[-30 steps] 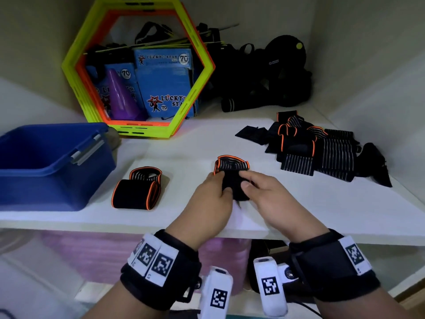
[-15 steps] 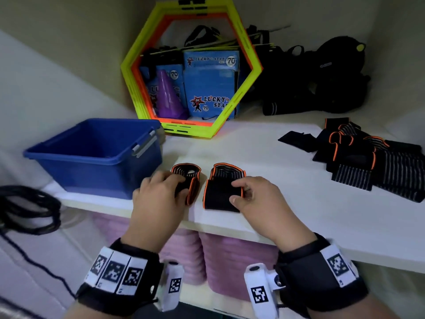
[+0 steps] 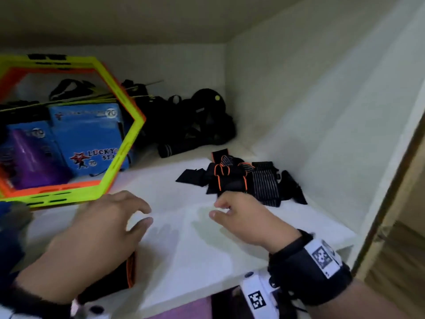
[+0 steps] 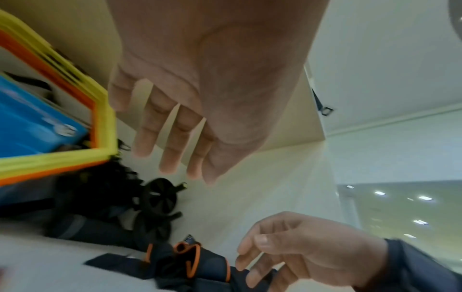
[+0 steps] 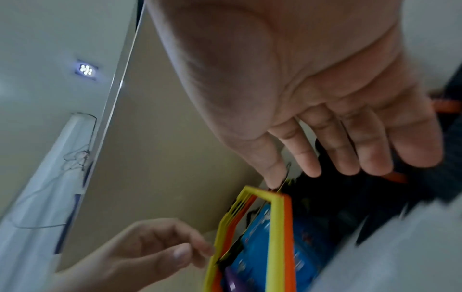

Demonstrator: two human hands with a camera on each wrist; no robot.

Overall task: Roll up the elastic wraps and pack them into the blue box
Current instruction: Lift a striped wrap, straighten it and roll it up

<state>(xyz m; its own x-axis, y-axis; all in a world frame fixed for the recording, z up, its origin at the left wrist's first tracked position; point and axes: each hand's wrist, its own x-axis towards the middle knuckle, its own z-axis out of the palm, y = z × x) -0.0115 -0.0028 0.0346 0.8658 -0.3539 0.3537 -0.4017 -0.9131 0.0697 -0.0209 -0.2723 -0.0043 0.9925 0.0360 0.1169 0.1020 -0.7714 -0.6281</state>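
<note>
A loose pile of black elastic wraps [image 3: 243, 183] with orange trim and grey stripes lies at the right of the white shelf [image 3: 195, 249]. My right hand [image 3: 220, 209] hovers just in front of the pile, fingers relaxed and empty, as the right wrist view [image 5: 337, 158] confirms. My left hand [image 3: 138, 215] hangs open over the shelf's middle and holds nothing. One rolled wrap [image 3: 110, 279] lies at the shelf's front edge, partly under my left forearm. Only a blurred dark corner of the blue box [image 3: 7, 238] shows at the far left. The left wrist view shows the pile [image 4: 190, 262] below my right hand.
A yellow-and-orange hexagon frame [image 3: 57, 196] stands at the back left with blue cartons [image 3: 92, 134] behind it. Black straps and gear [image 3: 195, 125] fill the back corner. The white side wall [image 3: 322, 134] closes the shelf on the right.
Both hands have let go of the rolled wraps near the blue box and moved right toward the loose pile. The view has swung right, so the box is almost out of sight.
</note>
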